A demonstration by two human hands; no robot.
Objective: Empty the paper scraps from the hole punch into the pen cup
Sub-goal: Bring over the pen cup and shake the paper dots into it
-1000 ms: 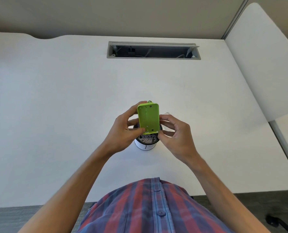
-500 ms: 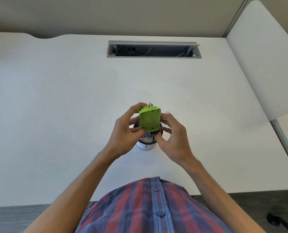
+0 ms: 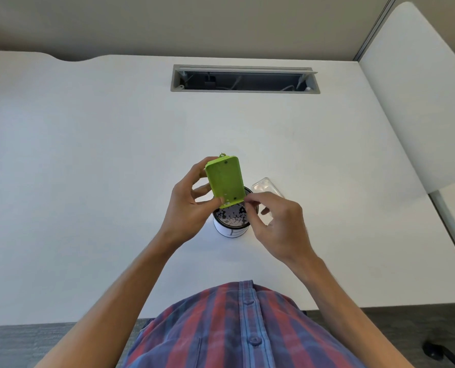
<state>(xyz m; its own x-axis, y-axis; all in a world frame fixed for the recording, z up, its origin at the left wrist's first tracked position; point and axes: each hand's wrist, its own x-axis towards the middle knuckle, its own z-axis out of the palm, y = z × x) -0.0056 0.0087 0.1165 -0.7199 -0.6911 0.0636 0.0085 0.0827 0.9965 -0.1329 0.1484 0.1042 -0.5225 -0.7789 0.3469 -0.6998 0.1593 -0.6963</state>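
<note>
The left hand [image 3: 187, 205] grips the lime-green plastic hole punch [image 3: 225, 180], tilted over the white cylindrical pen cup [image 3: 231, 225] holding paper scraps. The right hand [image 3: 276, 224], fingertips pinched, touches the punch's lower corner.

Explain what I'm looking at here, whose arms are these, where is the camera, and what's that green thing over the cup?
There is no machine: a person is working with bare hands, filmed by one wide-angle camera worn on the head, looking down past a plaid shirt. The left hand holds a green hole punch tilted, its lower end over a white pen cup standing on the white desk. Small paper scraps lie inside the cup. The right hand is at the punch's lower corner, fingertips pinched; whether it holds anything is unclear. A clear plastic piece lies just beyond the cup. At the desk's far side is an open cable slot.
</note>
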